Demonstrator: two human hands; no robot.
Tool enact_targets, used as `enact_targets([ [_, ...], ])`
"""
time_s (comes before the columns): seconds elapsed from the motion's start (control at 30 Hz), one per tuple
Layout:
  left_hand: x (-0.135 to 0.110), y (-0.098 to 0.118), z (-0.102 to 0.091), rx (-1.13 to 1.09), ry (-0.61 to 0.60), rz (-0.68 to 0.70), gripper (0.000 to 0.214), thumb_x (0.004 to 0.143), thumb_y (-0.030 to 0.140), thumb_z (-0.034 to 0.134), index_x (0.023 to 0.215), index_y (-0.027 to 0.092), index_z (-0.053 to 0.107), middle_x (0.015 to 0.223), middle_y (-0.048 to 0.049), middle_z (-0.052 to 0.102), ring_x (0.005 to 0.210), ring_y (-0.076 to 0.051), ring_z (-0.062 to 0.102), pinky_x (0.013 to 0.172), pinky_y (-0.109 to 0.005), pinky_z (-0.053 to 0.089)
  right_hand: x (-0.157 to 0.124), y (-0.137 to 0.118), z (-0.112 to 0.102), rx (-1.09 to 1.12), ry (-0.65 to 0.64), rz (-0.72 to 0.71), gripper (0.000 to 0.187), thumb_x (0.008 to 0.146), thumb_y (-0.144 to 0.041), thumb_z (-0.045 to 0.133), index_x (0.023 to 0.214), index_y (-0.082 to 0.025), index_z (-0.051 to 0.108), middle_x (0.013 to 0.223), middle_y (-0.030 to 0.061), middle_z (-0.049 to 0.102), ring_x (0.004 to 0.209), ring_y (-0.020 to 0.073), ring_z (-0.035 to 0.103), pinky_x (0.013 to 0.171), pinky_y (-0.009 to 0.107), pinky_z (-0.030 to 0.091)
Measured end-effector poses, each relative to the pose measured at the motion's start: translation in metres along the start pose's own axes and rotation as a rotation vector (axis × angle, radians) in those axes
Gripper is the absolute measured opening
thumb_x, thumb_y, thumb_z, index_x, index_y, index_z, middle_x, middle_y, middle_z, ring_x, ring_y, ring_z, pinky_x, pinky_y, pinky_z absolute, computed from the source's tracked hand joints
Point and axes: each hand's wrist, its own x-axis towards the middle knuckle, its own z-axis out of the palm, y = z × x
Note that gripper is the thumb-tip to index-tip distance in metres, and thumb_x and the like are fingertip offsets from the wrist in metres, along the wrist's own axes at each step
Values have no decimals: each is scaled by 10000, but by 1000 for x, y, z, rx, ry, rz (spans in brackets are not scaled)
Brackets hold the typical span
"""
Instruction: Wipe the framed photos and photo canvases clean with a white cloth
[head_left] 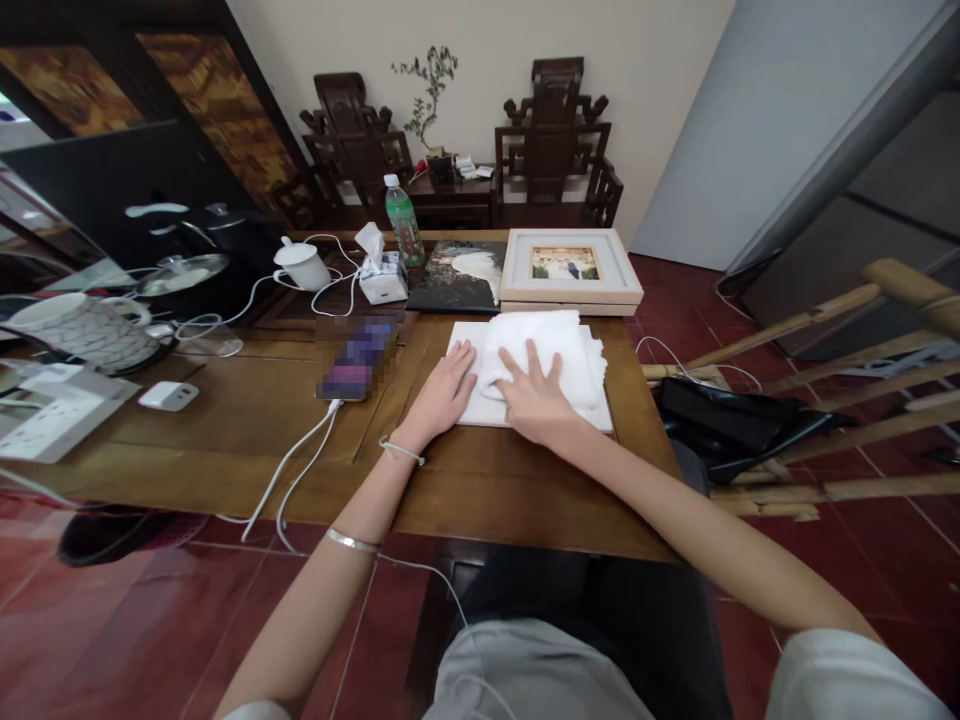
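Note:
A white towel lies bunched on a flat white board on the wooden table. My right hand presses flat on the towel's near edge, fingers spread and open. My left hand rests flat on the board's left part, fingers stretched out, touching the towel's left side. Neither hand grips anything.
Behind the board stand a framed photo and a dark picture panel. To the left lie a phone on a white cable, a tissue box, a green bottle, a white cup, teaware and a power strip. Wooden poles and a black bag sit at the right.

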Motion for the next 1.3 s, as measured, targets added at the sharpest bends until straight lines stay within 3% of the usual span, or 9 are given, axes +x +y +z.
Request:
enact_targets([
  [0.2,0,-3,3,54,-23,-14,504,968,290,279,1413,91,407,1518,-161,353,1440,-251,254,1171,-479,229,-69,-36,-14,45,-76,-131,401,889,-165,386,1153,-215,684,1567,120,251,1390,524,118,966,794,214],
  [0.37,1,-5,3,54,-22,-2,498,959,265,289,1407,91,419,1513,-155,363,1435,-252,270,1168,-479,247,-84,-43,-27,78,-163,-166,415,868,-156,395,1171,-202,674,1554,120,287,1397,499,138,973,783,233],
  [0.5,1,-6,3,54,-25,3,501,961,269,290,1410,88,414,1512,-159,363,1435,-252,269,1168,-477,248,-56,-26,-26,76,-113,-108,468,854,-137,369,1233,-206,634,1546,87,317,1406,462,152,999,757,238],
  [0.7,1,-5,3,12,-19,-3,498,961,295,312,1407,106,428,1512,-149,366,1435,-255,271,1168,-484,245,20,5,-20,33,-55,59,510,825,-119,408,1296,-199,587,1542,96,321,1396,478,151,981,767,243],
  [0.87,0,2,-3,-167,124,-99,540,993,429,258,1427,144,404,1476,-119,436,1377,-233,394,1162,-422,281,46,-10,-11,-9,-9,72,461,847,-137,425,1264,-154,619,1533,158,318,1385,511,151,984,780,204],
  [0.97,2,6,-8,-323,252,-136,583,1005,477,161,1454,160,354,1489,-105,421,1371,-197,403,1156,-379,295,30,-28,-10,-28,-62,-109,415,842,-156,463,1206,-169,661,1552,131,288,1400,493,126,1023,763,158],
  [1.07,3,7,-10,-364,304,-132,625,1003,481,69,1426,166,404,1491,-91,420,1391,-183,369,1167,-381,273,0,-36,-16,-4,-67,-322,392,843,-147,454,1157,-181,685,1537,100,333,1407,445,175,1053,711,191],
  [1.2,1,7,-9,-214,238,-104,614,999,492,131,1408,147,432,1479,-101,435,1391,-199,370,1177,-396,263,-34,-32,-37,55,-113,-460,365,832,-120,443,1068,-181,714,1417,90,510,1345,384,343,1038,614,296],
  [1.3,-1,9,-5,-75,125,-15,573,1000,443,195,1383,109,460,1457,-120,461,1400,-209,353,1178,-403,268,-43,-24,-55,49,-179,-392,334,815,-106,437,972,-158,727,1159,135,674,1193,343,505,987,541,361],
])
